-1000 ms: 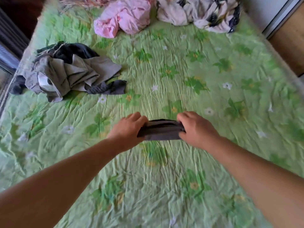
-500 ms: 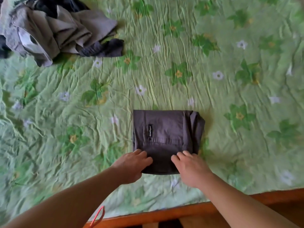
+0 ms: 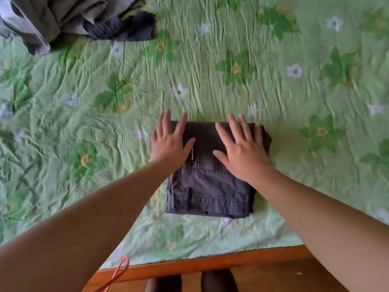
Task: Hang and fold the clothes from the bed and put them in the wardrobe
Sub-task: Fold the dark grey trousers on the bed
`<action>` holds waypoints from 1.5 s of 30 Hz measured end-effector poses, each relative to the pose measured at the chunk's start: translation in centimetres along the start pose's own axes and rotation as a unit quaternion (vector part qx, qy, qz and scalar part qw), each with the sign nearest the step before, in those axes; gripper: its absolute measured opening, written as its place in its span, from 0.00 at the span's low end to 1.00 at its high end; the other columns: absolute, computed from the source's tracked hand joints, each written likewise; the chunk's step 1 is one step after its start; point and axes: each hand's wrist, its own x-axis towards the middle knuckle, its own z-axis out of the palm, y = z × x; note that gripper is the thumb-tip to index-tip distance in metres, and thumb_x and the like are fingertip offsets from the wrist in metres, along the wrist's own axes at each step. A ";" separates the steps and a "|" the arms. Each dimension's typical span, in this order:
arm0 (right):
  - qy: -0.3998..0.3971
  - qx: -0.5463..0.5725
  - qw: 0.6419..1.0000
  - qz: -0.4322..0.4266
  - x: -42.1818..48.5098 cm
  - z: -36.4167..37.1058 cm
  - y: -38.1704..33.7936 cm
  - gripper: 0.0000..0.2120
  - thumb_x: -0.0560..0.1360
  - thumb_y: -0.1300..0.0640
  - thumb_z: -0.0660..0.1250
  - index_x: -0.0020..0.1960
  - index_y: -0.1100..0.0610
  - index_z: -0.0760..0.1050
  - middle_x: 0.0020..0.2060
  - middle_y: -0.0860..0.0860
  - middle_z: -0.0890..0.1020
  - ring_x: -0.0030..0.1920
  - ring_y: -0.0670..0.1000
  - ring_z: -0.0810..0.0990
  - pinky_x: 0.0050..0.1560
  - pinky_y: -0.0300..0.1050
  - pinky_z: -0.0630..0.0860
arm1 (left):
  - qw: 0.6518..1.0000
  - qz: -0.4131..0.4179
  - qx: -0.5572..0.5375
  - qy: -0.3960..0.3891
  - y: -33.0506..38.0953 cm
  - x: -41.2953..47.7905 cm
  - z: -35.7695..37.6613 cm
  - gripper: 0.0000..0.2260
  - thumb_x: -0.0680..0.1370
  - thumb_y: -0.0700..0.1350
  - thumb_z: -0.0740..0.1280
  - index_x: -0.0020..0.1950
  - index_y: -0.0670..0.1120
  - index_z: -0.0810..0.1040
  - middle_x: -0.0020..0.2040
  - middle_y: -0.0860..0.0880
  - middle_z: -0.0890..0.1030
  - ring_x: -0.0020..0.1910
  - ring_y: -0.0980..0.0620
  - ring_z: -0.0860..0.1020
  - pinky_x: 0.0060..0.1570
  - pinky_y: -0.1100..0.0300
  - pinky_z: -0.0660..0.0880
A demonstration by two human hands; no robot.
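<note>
One folded trousers [image 3: 208, 186] on bed [image 3: 273, 91]; left hand [image 3: 170, 144], right hand [image 3: 242, 151] flat atop; fingers [image 3: 236, 127] spread wide.

Both bare forearms reach forward. The left hand [image 3: 170, 142] lies flat, fingers straight and spread, on the far left part of the folded dark grey fabric trousers [image 3: 210, 190]. The right hand [image 3: 242, 148] lies likewise on their far right part.

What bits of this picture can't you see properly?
- Head view: the far part of the folded trousers lies under the left hand and right hand.
- The writing on the label is too small to read.
- The grey clothes pile is cut off by the top edge.
- The red hanger is cut off by the left arm and bottom edge.
</note>
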 end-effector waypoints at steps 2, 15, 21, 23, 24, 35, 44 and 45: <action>-0.035 -0.012 0.999 -0.009 -1.0 1.9 -0.3 0.38 0.79 0.31 0.52 0.83 0.47 0.49 0.82 0.57 0.49 0.81 0.62 0.47 0.73 0.75 0.48 | 0.991 0.112 0.078 -0.012 -0.9 -0.4 1.4 0.34 0.80 0.67 0.51 0.80 0.60 0.38 0.81 0.44 0.38 0.80 0.43 0.38 0.78 0.41 0.49; -0.009 0.013 0.998 0.055 -4.0 4.9 -0.8 0.34 0.81 0.31 0.49 0.82 0.46 0.54 0.82 0.57 0.48 0.82 0.59 0.46 0.73 0.75 0.50 | 0.992 0.090 0.085 0.019 -1.8 -2.8 4.1 0.33 0.81 0.64 0.53 0.82 0.56 0.43 0.81 0.40 0.39 0.80 0.41 0.41 0.78 0.43 0.51; -0.059 0.042 0.993 0.092 -10.2 6.0 -2.6 0.36 0.79 0.27 0.44 0.82 0.43 0.50 0.82 0.55 0.44 0.81 0.62 0.44 0.71 0.78 0.52 | 0.986 0.121 0.114 -0.016 -3.0 -9.9 5.8 0.32 0.81 0.66 0.48 0.82 0.57 0.46 0.81 0.38 0.40 0.80 0.37 0.44 0.77 0.41 0.55; -0.078 0.035 0.991 0.100 -10.1 6.4 -2.7 0.36 0.79 0.28 0.43 0.82 0.43 0.47 0.82 0.55 0.45 0.81 0.62 0.44 0.71 0.77 0.52 | 0.988 0.108 0.106 -0.026 -3.1 -9.8 6.4 0.31 0.81 0.65 0.48 0.82 0.57 0.45 0.81 0.37 0.40 0.80 0.36 0.44 0.77 0.41 0.54; -0.087 0.034 0.990 0.105 -9.7 6.3 -2.7 0.36 0.79 0.28 0.43 0.82 0.43 0.46 0.82 0.55 0.44 0.81 0.62 0.44 0.72 0.77 0.52 | 0.989 0.106 0.102 -0.027 -2.9 -9.5 6.6 0.31 0.81 0.65 0.49 0.82 0.56 0.45 0.81 0.37 0.40 0.80 0.36 0.44 0.77 0.40 0.54; -0.027 0.505 0.760 0.409 -6.2 0.4 -0.2 0.16 0.68 0.59 0.78 0.51 0.46 0.77 0.59 0.55 0.74 0.52 0.53 0.76 0.51 0.44 0.73 | 0.911 -0.161 -0.376 -0.055 -0.9 -8.4 1.0 0.25 0.74 0.37 0.73 0.64 0.59 0.75 0.58 0.48 0.72 0.54 0.51 0.79 0.56 0.58 0.77; -0.110 0.391 0.890 0.208 -5.3 -5.8 -0.9 0.17 0.71 0.65 0.69 0.56 0.51 0.81 0.52 0.48 0.83 0.55 0.53 0.80 0.48 0.37 0.67 | 0.937 -0.075 -0.299 -0.163 1.8 -6.6 -5.6 0.27 0.71 0.35 0.72 0.68 0.51 0.74 0.52 0.47 0.80 0.50 0.47 0.81 0.52 0.51 0.80; -0.110 0.375 0.895 0.213 -5.5 -7.6 -1.0 0.17 0.71 0.63 0.69 0.58 0.51 0.80 0.54 0.49 0.83 0.56 0.53 0.80 0.49 0.37 0.67 | 0.941 -0.063 -0.290 -0.165 2.4 -6.6 -7.2 0.27 0.71 0.36 0.72 0.68 0.52 0.74 0.53 0.47 0.80 0.50 0.47 0.80 0.53 0.51 0.80</action>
